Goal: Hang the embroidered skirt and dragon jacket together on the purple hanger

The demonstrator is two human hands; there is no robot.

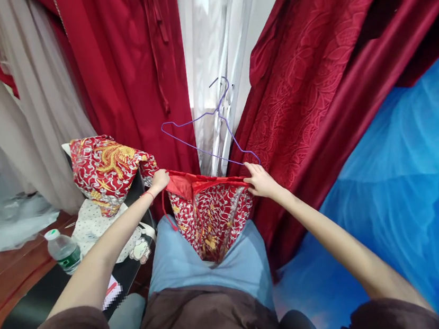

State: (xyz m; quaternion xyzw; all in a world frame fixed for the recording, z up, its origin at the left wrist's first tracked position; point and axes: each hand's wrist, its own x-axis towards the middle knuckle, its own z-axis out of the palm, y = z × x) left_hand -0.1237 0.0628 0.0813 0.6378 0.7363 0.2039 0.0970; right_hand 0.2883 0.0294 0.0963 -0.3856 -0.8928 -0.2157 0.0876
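My left hand (pixel 160 180) is closed on the left end of the waistband of a red skirt (pixel 213 216) with silver and gold embroidery. At the other end of the waistband, my right hand (pixel 260 181) pinches the cloth. The band is stretched between the hands, and the skirt hangs down between my knees with some red lining showing. A red cord (pixel 166 211) dangles below my left hand. A purple wire hanger (pixel 198 118) is just beyond the waistband; its lower right corner meets my right fingertips, and I cannot tell whether they hold it.
On the left, a matching embroidered red garment (pixel 103 168) lies bunched above a dotted white cloth bag (pixel 85 229). A water bottle (pixel 64 251) stands on a black seat (pixel 33 307). Red dresses (pixel 125 80) hang ahead, and a blue gown (pixel 398 185) spreads at right.
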